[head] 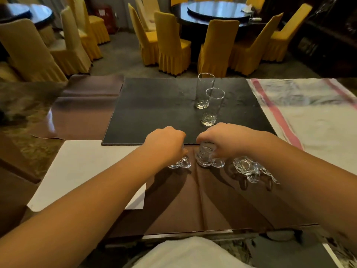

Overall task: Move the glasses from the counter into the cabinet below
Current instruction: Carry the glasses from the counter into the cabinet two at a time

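We judge the pick-up step to be in hand. Taking the black mat (164,109) as our landmark: just off its near edge, the left hand (166,144) is curled round a glass (180,163) of which only the thick base shows below the fingers, and the right hand (224,140) grasps a second glass (205,157). Both glasses appear upright, long axis vertical, mouths up under the palms, though the hands hide the rims. A further cluster of clear glass (249,169) lies to the right of these; its pose we cannot tell. On the mat stand two tall glasses (213,105), upright, open ends up, in a line running away from us. The next move calls for lifting both held glasses clear and lowering them, kept vertical, to the cabinet below the counter (193,200), which is not in view.
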